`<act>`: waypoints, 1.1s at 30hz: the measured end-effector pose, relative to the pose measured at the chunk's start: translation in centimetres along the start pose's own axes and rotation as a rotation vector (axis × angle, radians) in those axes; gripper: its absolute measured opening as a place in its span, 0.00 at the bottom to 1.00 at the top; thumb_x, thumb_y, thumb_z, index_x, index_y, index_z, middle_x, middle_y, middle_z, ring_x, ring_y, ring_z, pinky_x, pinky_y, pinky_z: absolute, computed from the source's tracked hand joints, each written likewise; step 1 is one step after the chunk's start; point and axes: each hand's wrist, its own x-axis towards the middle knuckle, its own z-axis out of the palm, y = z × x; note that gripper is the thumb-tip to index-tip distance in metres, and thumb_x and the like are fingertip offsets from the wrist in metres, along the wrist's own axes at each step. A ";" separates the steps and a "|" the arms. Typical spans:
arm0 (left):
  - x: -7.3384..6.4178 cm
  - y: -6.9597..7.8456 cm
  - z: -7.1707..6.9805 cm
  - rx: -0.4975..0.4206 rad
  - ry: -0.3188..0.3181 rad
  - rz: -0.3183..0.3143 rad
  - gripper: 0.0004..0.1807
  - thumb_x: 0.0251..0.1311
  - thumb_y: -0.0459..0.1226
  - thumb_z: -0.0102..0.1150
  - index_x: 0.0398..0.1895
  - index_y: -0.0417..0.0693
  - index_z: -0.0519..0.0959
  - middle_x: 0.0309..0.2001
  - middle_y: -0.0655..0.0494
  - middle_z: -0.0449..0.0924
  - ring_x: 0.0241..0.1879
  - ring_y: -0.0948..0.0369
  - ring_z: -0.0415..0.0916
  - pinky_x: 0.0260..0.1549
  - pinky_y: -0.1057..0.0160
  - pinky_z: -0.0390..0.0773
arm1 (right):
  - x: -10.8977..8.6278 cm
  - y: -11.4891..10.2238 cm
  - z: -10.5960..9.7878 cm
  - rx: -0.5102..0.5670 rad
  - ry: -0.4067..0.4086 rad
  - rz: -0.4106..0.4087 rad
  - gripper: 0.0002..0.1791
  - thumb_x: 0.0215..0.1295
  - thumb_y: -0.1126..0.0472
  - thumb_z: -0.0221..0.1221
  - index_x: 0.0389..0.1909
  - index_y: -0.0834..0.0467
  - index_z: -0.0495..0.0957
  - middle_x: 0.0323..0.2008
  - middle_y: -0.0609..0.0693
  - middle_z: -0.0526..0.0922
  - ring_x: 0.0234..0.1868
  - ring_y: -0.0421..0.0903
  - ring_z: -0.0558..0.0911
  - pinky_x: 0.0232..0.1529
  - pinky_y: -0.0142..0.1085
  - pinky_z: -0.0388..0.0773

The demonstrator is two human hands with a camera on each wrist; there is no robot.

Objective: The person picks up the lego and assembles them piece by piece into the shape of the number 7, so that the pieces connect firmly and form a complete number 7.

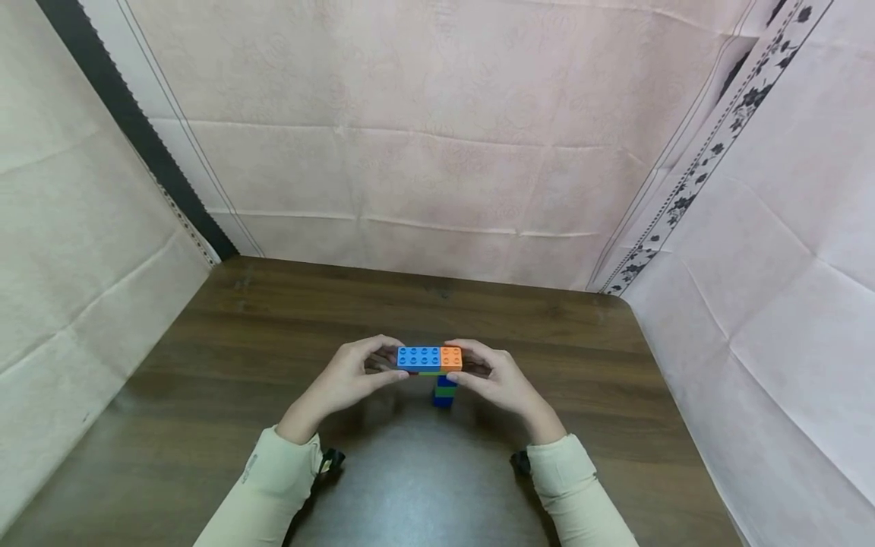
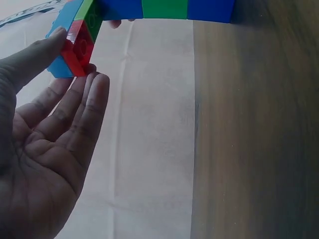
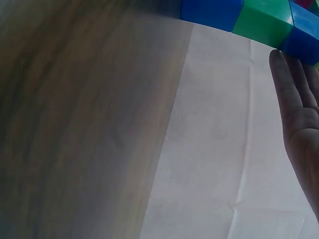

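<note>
A light-blue brick (image 1: 418, 358) and an orange brick (image 1: 451, 358) lie end to end, forming a flat top layer. Below it, a red brick (image 2: 79, 50) and a light-green brick (image 2: 90, 19) show in the left wrist view. This wide top sits over an upright column with a blue bottom brick (image 1: 443, 402), a green brick (image 2: 164, 9) and another blue brick (image 2: 119, 9). My left hand (image 1: 355, 376) pinches the left end between thumb and fingers. At the orange end, my right hand (image 1: 502, 380) grips likewise; its thumb is outside the right wrist view.
The column stands on a brown wooden table (image 1: 287, 304). Pale cloth sheets (image 1: 437, 175) rise behind the table's far edge and along both sides. Dark straps with small devices (image 1: 333, 460) sit at both wrists, by the light sleeves.
</note>
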 end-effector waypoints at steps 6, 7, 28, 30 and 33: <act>0.1 -0.2 0.0 -0.020 0.009 0.010 0.20 0.58 0.51 0.71 0.52 0.61 0.81 0.48 0.64 0.83 0.52 0.52 0.81 0.53 0.46 0.79 | -0.3 0.3 -0.2 0.020 0.032 0.038 0.20 0.66 0.61 0.67 0.58 0.55 0.77 0.50 0.52 0.85 0.49 0.49 0.85 0.48 0.39 0.83; 0.1 -0.2 0.0 -0.021 0.012 0.011 0.20 0.58 0.52 0.71 0.52 0.61 0.81 0.49 0.65 0.83 0.52 0.53 0.81 0.53 0.45 0.79 | -0.3 0.3 -0.3 0.019 0.035 0.045 0.20 0.66 0.61 0.67 0.58 0.55 0.78 0.49 0.52 0.85 0.49 0.49 0.85 0.48 0.39 0.83; 1.2 0.0 -0.1 -0.067 0.055 -0.016 0.21 0.58 0.51 0.72 0.54 0.59 0.83 0.46 0.63 0.82 0.42 0.62 0.82 0.44 0.58 0.83 | -0.3 -0.1 -0.9 -0.043 0.077 0.157 0.21 0.66 0.49 0.66 0.58 0.50 0.81 0.52 0.44 0.84 0.49 0.42 0.85 0.50 0.36 0.82; 1.3 -0.1 -0.1 -0.076 0.064 -0.019 0.22 0.58 0.52 0.71 0.55 0.58 0.83 0.45 0.62 0.82 0.43 0.62 0.82 0.45 0.58 0.83 | -0.2 -0.2 -0.9 -0.040 0.081 0.166 0.21 0.66 0.49 0.66 0.58 0.51 0.81 0.52 0.45 0.84 0.49 0.43 0.85 0.50 0.36 0.82; 1.5 -0.2 0.1 -0.086 0.077 -0.037 0.23 0.58 0.53 0.71 0.55 0.57 0.84 0.44 0.61 0.83 0.42 0.61 0.82 0.44 0.59 0.84 | 0.0 -0.4 -1.0 -0.049 0.090 0.194 0.21 0.66 0.48 0.66 0.58 0.51 0.82 0.52 0.45 0.85 0.48 0.45 0.86 0.49 0.36 0.82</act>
